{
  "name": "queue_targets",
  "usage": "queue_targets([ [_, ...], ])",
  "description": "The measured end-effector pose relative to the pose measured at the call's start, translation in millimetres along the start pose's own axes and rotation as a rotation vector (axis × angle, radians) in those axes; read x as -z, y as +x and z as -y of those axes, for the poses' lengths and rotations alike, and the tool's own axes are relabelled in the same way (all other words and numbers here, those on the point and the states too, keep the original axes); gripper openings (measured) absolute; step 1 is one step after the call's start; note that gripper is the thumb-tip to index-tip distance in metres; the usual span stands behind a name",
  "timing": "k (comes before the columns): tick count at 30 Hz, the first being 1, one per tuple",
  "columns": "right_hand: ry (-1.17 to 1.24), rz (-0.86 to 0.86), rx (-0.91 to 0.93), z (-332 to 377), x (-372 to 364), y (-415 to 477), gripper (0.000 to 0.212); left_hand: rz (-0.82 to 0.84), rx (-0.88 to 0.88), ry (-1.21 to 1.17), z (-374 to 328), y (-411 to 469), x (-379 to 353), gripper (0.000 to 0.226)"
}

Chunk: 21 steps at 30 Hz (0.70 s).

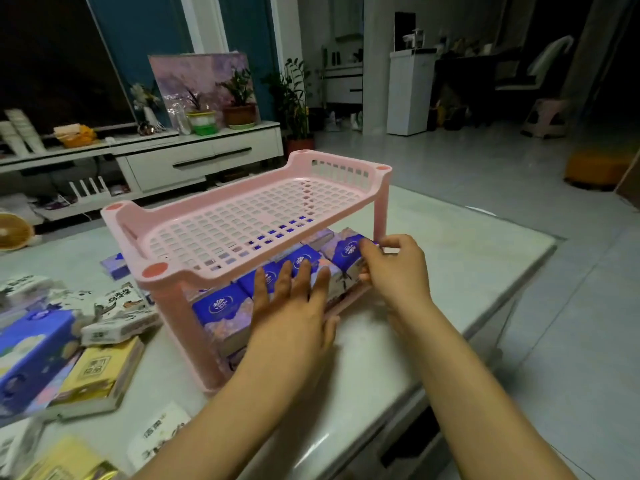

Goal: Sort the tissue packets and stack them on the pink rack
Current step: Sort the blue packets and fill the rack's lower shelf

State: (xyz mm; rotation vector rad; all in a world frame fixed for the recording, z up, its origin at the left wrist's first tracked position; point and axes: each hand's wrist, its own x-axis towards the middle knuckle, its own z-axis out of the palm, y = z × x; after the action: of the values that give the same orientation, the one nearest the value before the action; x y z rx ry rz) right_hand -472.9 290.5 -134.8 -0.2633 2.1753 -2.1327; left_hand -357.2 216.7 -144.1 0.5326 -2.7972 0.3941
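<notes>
Head view: my left hand lies flat, grip apart, fingers pressing the blue tissue packets on the lower shelf of the pink rack. My right hand has its grip clamped on the end packet, seemingly by the rack's right leg. Loose packets lie at the left edge of the surface.

Lower tier of pink rack: blue packets show near faces only. Rows behind appear as blue patches through the top grid, count not determinable. The left hand covers the middle packets. The right hand pinches the end packet, far side concealed. The loose packets at left are cut by the frame edge; the nearest are blurred, print illegible.
</notes>
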Motion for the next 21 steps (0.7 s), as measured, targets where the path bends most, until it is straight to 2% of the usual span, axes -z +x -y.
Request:
queue_targets([
  [1, -0.02, -0.006, 0.01, 0, -1, 1, 0.005, -0.011, 0.004, 0.003, -1, 0, -1, 0.055],
  [5, -0.131, -0.016, 0.028, 0, -3, 4, 0.024, -0.027, 0.019, -0.008, -3, -1, -1, 0.061],
  [10, -0.22, 0.036, 0.08, 0, -4, 0, 0.022, -0.126, 0.091, -0.089, -1, -26, 8, 0.059],
  [15, -0.292, 0.054, 0.126, 1, -1, -3, 0.024, -0.05, 0.204, -0.042, 8, -45, 2, 0.066],
  [17, -0.389, 0.036, 0.226, 4, 1, -9, 0.026, -0.058, 0.21, -0.038, 9, -45, -1, 0.067],
  [19, -0.554, 0.035, 0.437, 7, 1, -16, 0.029, -0.076, 0.209, -0.042, 8, -44, -2, 0.066],
  [21, -0.69, 0.127, 0.581, 8, -4, -21, 0.039, -0.099, 0.202, -0.05, 6, -44, -3, 0.066],
])
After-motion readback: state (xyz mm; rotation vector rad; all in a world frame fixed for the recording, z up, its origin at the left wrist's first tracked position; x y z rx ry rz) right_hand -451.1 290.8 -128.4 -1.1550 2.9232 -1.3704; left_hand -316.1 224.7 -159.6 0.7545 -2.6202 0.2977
